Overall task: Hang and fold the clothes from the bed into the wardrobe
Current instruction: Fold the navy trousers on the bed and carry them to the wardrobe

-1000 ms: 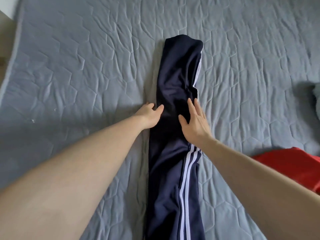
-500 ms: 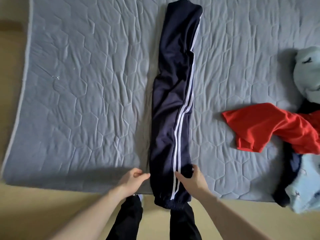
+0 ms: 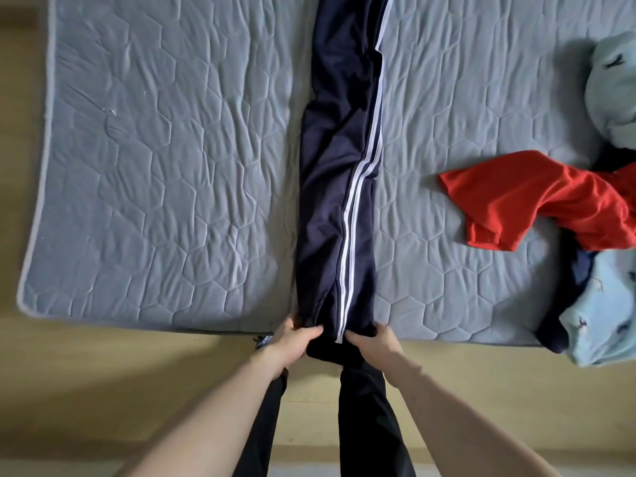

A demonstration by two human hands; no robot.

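Note:
Navy track pants (image 3: 339, 187) with two white side stripes lie folded lengthwise down the middle of the grey quilted bed (image 3: 172, 166). Their cuff end hangs just over the bed's near edge. My left hand (image 3: 292, 342) grips the cuff end from the left. My right hand (image 3: 373, 346) grips it from the right. The waist end runs out of view at the top.
A red T-shirt (image 3: 530, 201) lies to the right on the bed. Past it is a pile of light blue (image 3: 605, 311) and dark clothes at the right edge. Wooden floor (image 3: 103, 390) runs below the bed's near edge, where my dark-trousered legs (image 3: 364, 425) stand.
My hands slid from the middle of the pants down to the cuff end and now grip it. The view pulled back, bringing the bed's edge, floor and clothes pile into sight.

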